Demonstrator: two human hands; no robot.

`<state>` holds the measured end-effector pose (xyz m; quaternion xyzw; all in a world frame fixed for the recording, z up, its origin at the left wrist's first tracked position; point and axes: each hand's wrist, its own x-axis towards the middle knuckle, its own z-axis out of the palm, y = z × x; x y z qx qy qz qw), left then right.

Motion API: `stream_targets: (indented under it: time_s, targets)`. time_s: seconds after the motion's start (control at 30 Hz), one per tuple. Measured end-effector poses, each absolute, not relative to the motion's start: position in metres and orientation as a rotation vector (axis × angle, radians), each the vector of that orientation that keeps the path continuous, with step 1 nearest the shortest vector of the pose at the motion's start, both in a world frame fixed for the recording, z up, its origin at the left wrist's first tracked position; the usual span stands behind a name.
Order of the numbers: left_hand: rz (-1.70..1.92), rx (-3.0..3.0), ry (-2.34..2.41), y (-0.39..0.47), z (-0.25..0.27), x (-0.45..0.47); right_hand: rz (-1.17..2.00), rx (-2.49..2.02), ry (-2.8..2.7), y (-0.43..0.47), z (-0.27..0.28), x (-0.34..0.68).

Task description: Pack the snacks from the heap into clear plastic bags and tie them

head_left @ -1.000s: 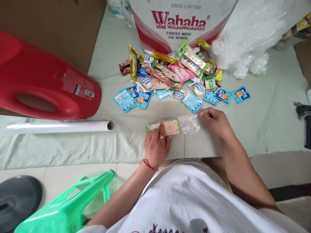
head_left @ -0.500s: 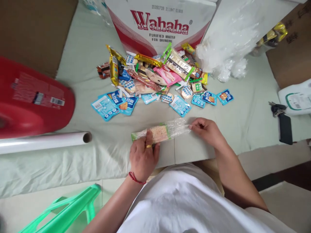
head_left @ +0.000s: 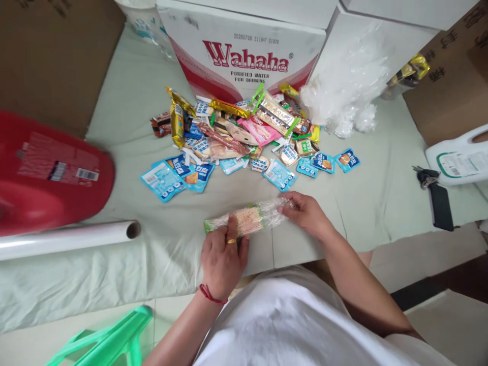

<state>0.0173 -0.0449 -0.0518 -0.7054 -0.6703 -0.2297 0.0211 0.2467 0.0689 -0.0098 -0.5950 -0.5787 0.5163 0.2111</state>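
A wrapped pack of pale crackers with green ends lies on the cloth close to me, inside a clear plastic bag that reaches past its right end. My left hand grips the pack's left part from the near side, index finger on top and thumb along the near edge. At the bag's loose right end, my right hand pinches the crumpled plastic between thumb and fingers. Just beyond the pack, a light-blue snack packet lies flat on the cloth.
A snack heap sits against a Wahaha carton, beside clear plastic bags. At left are a red container and a white roll; at right, a white jug and a black phone-like item. A green stool stands below.
My right hand has moved left along the clear bag, nearer the pack, and the stretched plastic is now bunched up. My left hand stays on the pack. The view has shifted slightly.
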Motion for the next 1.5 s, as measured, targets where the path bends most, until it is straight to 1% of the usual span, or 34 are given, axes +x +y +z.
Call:
stream_targets:
  time_s: [0.07, 0.1, 0.2, 0.27, 0.43, 0.57, 0.63, 0.7, 0.8, 0.9, 1.0, 1.1, 1.17, 1.23, 1.27, 1.3, 1.33, 1.43, 1.5]
  targets:
    - [-0.73, -2.2, -2.085, -0.045, -0.051, 0.018, 1.449, -1.607, -1.623, 0.068, -0.008, 0.245]
    - [-0.736, -2.204, -2.091, -0.045, -0.05, 0.018, 1.408, -1.593, -1.643, 0.068, -0.007, 0.244]
    - [-0.734, -2.223, -2.074, -0.044, -0.047, 0.018, 1.154, -1.64, -1.783, 0.062, -0.006, 0.244]
    - [-0.723, -2.246, -2.04, -0.044, -0.045, 0.018, 1.051, -1.689, -1.886, 0.057, -0.006, 0.243]
    - [-0.678, -2.264, -2.019, -0.044, -0.043, 0.018, 1.058, -1.567, -1.907, 0.053, -0.004, 0.242]
    - [-0.638, -2.27, -2.024, -0.043, -0.041, 0.019, 1.271, -1.528, -1.752, 0.054, 0.009, 0.225]
    - [-0.634, -2.279, -2.008, -0.043, -0.041, 0.019, 1.3, -1.541, -1.762, 0.052, 0.017, 0.204]
    - [-0.652, -2.287, -1.996, -0.042, -0.042, 0.019, 1.227, -1.564, -1.897, 0.048, 0.023, 0.178]
    - [-0.75, -2.317, -1.964, -0.041, -0.045, 0.018, 1.012, -1.632, -2.2, 0.039, 0.026, 0.141]
    - [-1.041, -2.375, -1.9, -0.04, -0.045, 0.012, 0.803, -1.625, -2.375, 0.027, 0.022, 0.123]
    - [-1.505, -2.467, -1.922, -0.041, -0.039, 0.001, 0.733, -1.463, -2.402, 0.014, 0.013, 0.126]
    - [-1.88, -2.515, -2.081, -0.042, -0.034, -0.01, 0.673, -1.271, -2.415, 0.001, 0.0, 0.138]
    - [-2.21, -2.382, -2.156, -0.044, -0.034, -0.015, 0.59, -1.211, -2.48, -0.007, -0.009, 0.144]
    - [-2.544, -2.11, -2.123, -0.048, -0.033, -0.019, 0.486, -1.211, -2.561, -0.013, -0.017, 0.147]
    - [-2.586, -2.011, -2.084, -0.051, -0.032, -0.021, 0.442, -1.223, -2.593, -0.015, -0.019, 0.147]
    - [-2.505, -1.991, -2.048, -0.053, -0.03, -0.023, 0.409, -1.241, -2.615, -0.017, -0.022, 0.146]
    - [-2.326, -2.054, -2.007, -0.056, -0.027, -0.025, 0.39, -1.263, -2.624, -0.019, -0.023, 0.145]
    - [-1.603, -2.48, -1.824, -0.057, -0.021, -0.029, 0.397, -1.308, -2.612, -0.022, -0.024, 0.142]
    - [-1.244, -2.741, -1.715, -0.052, -0.022, -0.031, 0.465, -1.276, -2.603, -0.022, -0.022, 0.144]
